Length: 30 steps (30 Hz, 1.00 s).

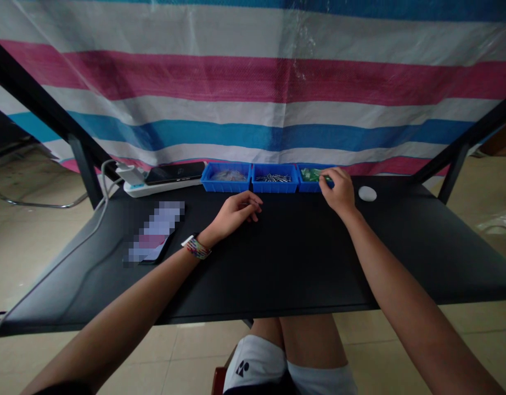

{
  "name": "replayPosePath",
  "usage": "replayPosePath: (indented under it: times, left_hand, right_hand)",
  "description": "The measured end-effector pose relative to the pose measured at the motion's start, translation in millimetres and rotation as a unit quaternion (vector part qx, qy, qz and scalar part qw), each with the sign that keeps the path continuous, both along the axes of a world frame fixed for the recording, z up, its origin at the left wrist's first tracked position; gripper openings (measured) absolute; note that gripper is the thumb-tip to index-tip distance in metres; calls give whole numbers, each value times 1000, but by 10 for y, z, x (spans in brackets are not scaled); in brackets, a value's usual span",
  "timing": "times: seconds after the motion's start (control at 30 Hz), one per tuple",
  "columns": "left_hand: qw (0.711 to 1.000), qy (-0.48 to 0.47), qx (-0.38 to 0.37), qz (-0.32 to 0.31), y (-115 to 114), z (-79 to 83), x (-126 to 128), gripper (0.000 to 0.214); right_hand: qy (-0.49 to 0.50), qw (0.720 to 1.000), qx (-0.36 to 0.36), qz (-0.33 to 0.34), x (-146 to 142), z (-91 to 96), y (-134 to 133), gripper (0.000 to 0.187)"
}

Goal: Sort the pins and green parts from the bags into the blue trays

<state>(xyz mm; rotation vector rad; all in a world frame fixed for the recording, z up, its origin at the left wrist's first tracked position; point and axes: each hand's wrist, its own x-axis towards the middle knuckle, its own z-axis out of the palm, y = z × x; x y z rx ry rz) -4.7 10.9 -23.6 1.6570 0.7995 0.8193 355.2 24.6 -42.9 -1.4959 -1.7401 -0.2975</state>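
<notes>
Pieces of green material lie in the rightmost blue bin, at the far edge of the black table. I observe the right hand at this bin, thumb and fingers curved toward each other over its right end. I cannot tell whether they pinch a piece.

Caution: in my judgement, a piece could slip if caught by its edge alone. Thumb or wrist pressure against the near wall could shift or tip the bin, which looks light.

Orientation: the bin opens upward. Its long axis appears to run left to right, along the row; foreshortening keeps me from certainty. I cannot resolve how individual pieces point.

Adjacent: the middle blue bin contains slim metal parts; the leftmost blue bin contains clear parts. I find the left hand in front of these two bins, fingers loosely bent and slightly spread, nothing visible in it.

Periphery: a white oval object lies just right of the right hand; a power strip lies far left.
</notes>
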Motion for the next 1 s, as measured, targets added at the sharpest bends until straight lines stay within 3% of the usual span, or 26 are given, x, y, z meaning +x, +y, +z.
replayPosePath:
  times: [0.17,0.4,0.8,0.9,1.0]
  left_hand:
    - [1000,6,14,12,28,-1,-20,19]
    - [1000,9,20,7,28,-14,-27,18]
    - [1000,8,20,4,45,-47,-31,16]
    - [1000,6,17,5,47,-49,-32,15]
    - [1000,4,15,7,44,-49,-28,16]
  right_hand:
    - [-4,1000,5,0,3,-11,13,15]
    - [53,995,77,-33,-60,19,-22,18]
    - [-24,998,41,-30,-59,-24,-12,18]
    - [33,997,58,-29,-7,-6,10,20]
    - [147,981,97,-83,123,-11,59,25]
